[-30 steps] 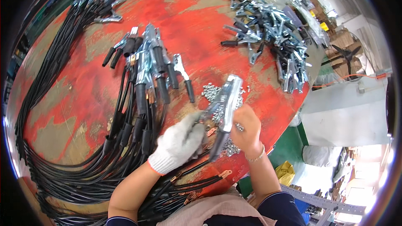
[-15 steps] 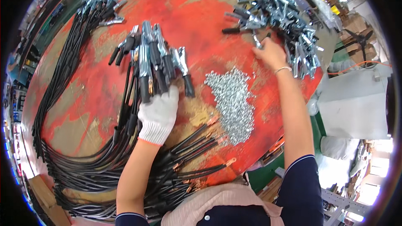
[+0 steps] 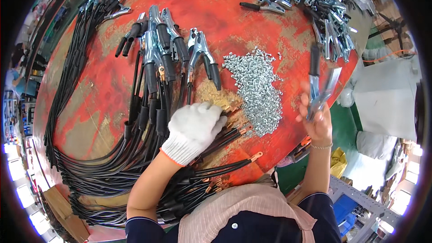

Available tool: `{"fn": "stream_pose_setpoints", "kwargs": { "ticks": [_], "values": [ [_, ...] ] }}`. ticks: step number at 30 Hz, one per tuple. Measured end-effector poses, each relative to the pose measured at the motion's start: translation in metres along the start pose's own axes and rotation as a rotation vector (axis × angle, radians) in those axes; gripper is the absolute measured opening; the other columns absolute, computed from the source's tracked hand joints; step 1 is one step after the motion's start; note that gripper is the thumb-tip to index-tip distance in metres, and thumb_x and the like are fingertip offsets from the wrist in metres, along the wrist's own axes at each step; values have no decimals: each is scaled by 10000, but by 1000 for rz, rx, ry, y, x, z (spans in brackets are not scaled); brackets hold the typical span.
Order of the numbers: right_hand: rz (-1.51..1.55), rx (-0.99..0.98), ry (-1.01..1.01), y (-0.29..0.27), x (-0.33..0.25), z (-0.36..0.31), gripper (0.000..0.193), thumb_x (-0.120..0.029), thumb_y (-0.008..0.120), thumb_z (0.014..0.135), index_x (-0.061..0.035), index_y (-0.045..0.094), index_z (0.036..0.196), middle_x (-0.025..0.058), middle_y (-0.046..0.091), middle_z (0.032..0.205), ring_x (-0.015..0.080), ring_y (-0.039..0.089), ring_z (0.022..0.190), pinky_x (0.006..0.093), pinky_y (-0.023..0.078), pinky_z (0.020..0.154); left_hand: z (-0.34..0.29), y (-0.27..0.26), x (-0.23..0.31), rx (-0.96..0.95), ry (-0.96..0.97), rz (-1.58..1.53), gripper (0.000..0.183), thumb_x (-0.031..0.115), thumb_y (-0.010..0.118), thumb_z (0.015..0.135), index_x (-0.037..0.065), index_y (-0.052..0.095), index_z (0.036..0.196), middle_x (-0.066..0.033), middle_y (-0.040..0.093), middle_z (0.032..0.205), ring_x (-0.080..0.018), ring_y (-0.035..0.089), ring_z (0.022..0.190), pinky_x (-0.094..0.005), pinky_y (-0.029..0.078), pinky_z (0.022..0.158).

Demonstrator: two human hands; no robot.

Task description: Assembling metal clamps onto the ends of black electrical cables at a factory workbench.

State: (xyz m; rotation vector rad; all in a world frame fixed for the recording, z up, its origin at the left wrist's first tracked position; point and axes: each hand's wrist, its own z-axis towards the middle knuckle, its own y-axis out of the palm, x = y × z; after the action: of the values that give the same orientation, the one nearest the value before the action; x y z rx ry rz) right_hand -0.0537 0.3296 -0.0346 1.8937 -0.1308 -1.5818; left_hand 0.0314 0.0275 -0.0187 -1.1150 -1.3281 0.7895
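Note:
My left hand (image 3: pixel 193 127), in a white knit glove, is closed over the ends of black cables (image 3: pixel 225 138) with copper lugs, its thumb and fingers pinching a cable end. My bare right hand (image 3: pixel 319 126) holds a metal spring clamp (image 3: pixel 314 63) upright above the table's right edge; one handle has a black sleeve, the other shows bare metal. Left of centre lies a bunch of clamps (image 3: pixel 155 54) attached to black cables. Between my hands spreads a heap of small silvery screws (image 3: pixel 258 94).
A pile of loose clamps (image 3: pixel 310 0) covers the far right of the worn red table (image 3: pixel 216 13). Another bundle of cables with clamps (image 3: pixel 78 40) runs along the left, curving to the near edge. A fan (image 3: pixel 397 27) stands beyond the table on the right.
My right hand has come back from the clamp pile with a clamp in it. My left hand has left the bunched clamps and moved right and nearer, onto the cable ends.

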Motion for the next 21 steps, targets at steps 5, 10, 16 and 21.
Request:
{"fn": "stream_pose_setpoints", "kwargs": {
  "ticks": [5, 10, 16, 21],
  "values": [
    [-146, -10, 83, 21, 12, -26, 679, -275, 653, 927, 62, 341, 1426, 98, 605, 1024, 114, 573, 687, 227, 449, 580, -16, -24, -8, -65, -419, -1222, 223, 164, 575, 963, -29, 550, 1073, -45, 615, 806, -93, 596, 659, -247, 510, 590],
    [-237, -39, 66, 37, 15, -21, 634, -409, 500, 1002, 52, 374, 1419, 106, 603, 1160, 83, 493, 723, 222, 389, 612, -13, -31, -9, -174, -476, -1263, 296, 244, 614, 951, -14, 566, 1087, -32, 612, 774, -59, 545, 585, -207, 429, 478],
    [-610, 124, -54, 42, 4, -12, 655, -329, 774, 845, 55, 495, 1297, 102, 634, 1157, 122, 609, 1018, 260, 486, 869, -14, -29, -1, -173, -550, -1314, 316, 290, 633, 939, 10, 631, 1084, -1, 596, 714, -47, 511, 539, -200, 388, 460],
    [-366, -1, -189, 37, 21, -4, 624, -440, 680, 896, 55, 498, 1228, 165, 646, 1125, 203, 632, 1030, 313, 511, 879, -15, -29, 0, -187, -569, -1373, 280, 280, 635, 935, 19, 649, 1036, 3, 598, 698, -45, 511, 528, -194, 389, 459]
  ]
}}
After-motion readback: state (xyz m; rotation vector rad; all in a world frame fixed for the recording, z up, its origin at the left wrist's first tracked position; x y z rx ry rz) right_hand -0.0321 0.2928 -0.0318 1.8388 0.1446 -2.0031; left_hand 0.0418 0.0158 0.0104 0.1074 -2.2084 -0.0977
